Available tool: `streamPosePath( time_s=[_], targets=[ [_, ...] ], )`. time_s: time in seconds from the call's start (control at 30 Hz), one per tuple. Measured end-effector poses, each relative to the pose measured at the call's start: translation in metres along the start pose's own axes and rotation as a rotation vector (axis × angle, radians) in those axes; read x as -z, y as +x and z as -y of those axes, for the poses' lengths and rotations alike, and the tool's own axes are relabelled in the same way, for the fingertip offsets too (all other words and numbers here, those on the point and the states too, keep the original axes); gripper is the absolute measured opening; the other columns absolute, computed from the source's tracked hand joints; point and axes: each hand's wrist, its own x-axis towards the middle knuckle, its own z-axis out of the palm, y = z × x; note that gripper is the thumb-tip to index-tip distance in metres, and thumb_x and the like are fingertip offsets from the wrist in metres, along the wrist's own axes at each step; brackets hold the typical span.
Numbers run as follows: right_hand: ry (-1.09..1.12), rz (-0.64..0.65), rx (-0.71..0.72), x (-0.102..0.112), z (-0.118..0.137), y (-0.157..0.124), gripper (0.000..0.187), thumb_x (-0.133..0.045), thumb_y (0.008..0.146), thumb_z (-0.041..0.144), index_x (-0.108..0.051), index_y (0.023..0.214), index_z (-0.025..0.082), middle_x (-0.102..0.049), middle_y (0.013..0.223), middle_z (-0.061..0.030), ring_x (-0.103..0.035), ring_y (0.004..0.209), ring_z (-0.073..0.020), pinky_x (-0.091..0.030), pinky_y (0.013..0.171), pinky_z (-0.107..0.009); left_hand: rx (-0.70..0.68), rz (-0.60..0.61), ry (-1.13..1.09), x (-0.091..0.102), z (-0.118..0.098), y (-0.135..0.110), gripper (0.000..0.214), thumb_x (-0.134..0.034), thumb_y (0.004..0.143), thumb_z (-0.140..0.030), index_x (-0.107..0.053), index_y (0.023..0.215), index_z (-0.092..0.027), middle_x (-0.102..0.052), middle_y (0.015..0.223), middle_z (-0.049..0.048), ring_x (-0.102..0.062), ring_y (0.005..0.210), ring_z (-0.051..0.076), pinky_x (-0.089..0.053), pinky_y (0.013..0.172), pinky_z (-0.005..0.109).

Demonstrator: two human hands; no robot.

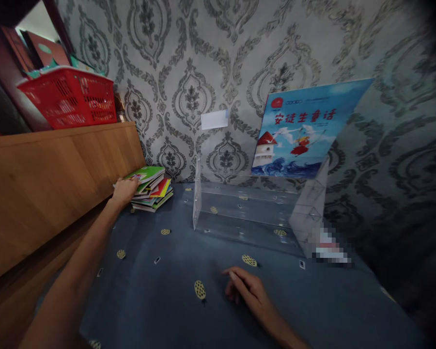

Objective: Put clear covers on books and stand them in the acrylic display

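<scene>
At the far left of the blue cloth, my left hand [125, 190] reaches to a stack of books [156, 190]. Its fingers close over the edge of the top one, a thin green book [147, 173], which still rests on the pile. My right hand [247, 289] is low in the middle of the view, near the cloth, with nothing in it; the index finger points left and the other fingers are loosely bent. Beyond it stands a clear acrylic rack [247, 212] with stepped shelves. A blue picture book [308, 131] stands upright at the rack's back right.
The cloth [148, 295] has a pineapple print. A wooden board [65, 169] runs along the left, with a red basket [76, 97] on top. A white label [214, 119] sits above the rack, before the patterned wall [232, 63]. A blurred-out item [329, 246] lies right of the rack.
</scene>
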Motion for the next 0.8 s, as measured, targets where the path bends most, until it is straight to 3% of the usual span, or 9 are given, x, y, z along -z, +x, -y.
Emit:
streamPosePath(
  time_s=[0.3, 0.47, 0.6, 0.8],
  targets=[
    [0.001, -0.01, -0.019, 0.001, 0.0, 0.001, 0.074, -0.047, 0.084, 0.085, -0.069, 0.096, 0.015, -0.066, 0.068, -0.0057, -0.062, 0.061, -0.0186, -0.048, 0.057, -0.03, -0.058, -0.088, -0.034, -0.005, 0.001, -0.013, 0.045, -0.03, 0.105, -0.042, -0.065, 0.109, -0.014, -0.074, 0.11, 0.0209, -0.068, 0.107, 0.033, -0.044, 0.095, 0.043],
    [-0.007, -0.015, -0.03, 0.002, -0.001, 0.001, 0.075, -0.048, 0.082, 0.086, -0.07, 0.095, 0.016, -0.066, 0.067, -0.0057, -0.062, 0.06, -0.0184, -0.049, 0.057, -0.031, 0.171, -0.044, -0.333, -0.022, 0.023, -0.007, 0.053, -0.025, 0.103, -0.052, -0.062, 0.123, -0.02, -0.068, 0.13, 0.0134, -0.063, 0.12, 0.028, -0.047, 0.097, 0.037],
    [-0.02, -0.012, -0.03, 0.002, -0.001, 0.001, 0.074, -0.047, 0.082, 0.086, -0.07, 0.094, 0.017, -0.066, 0.067, -0.0052, -0.061, 0.06, -0.0184, -0.049, 0.057, -0.031, 0.325, 0.049, -0.363, -0.035, 0.041, 0.009, 0.06, -0.029, 0.1, -0.055, -0.062, 0.126, -0.013, -0.067, 0.129, 0.0199, -0.064, 0.117, 0.033, -0.052, 0.088, 0.038],
    [-0.007, -0.008, -0.04, 0.001, 0.0, 0.002, 0.074, -0.046, 0.082, 0.086, -0.07, 0.094, 0.017, -0.065, 0.066, -0.0052, -0.061, 0.06, -0.0187, -0.049, 0.058, -0.032, 0.441, 0.18, -0.346, -0.043, 0.048, 0.036, 0.073, -0.04, 0.091, -0.07, -0.064, 0.123, -0.009, -0.067, 0.125, 0.0266, -0.066, 0.111, 0.04, -0.053, 0.081, 0.043]
  ],
)
